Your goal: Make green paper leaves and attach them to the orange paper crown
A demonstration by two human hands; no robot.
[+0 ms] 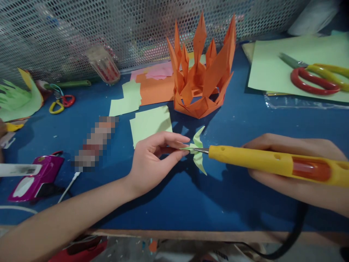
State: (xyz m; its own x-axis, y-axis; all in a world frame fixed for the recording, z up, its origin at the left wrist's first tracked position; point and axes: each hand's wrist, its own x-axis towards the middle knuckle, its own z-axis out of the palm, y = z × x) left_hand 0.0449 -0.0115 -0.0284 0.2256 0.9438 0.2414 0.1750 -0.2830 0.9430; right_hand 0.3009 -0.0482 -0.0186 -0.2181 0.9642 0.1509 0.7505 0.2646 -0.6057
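Observation:
My left hand [152,162] pinches one end of a small folded green paper piece [199,160], whose two curved points spread up and down. In my right hand [297,171] is a yellow hot glue gun [251,158] with an orange-red window in its side. Its metal tip is at the middle of the green piece; whether glue is there is too small to tell. Behind the hands, an orange folded-paper crown [201,105] stands upright. Cut green paper squares [152,122] lie just behind my left hand.
Scissors [313,80] rest on green sheets [267,65] at the back right. Smaller scissors [62,103], a purple item [40,178], and a blurred object with a white cable [95,145] lie left. A mesh panel [136,29] stands behind a jar [105,67].

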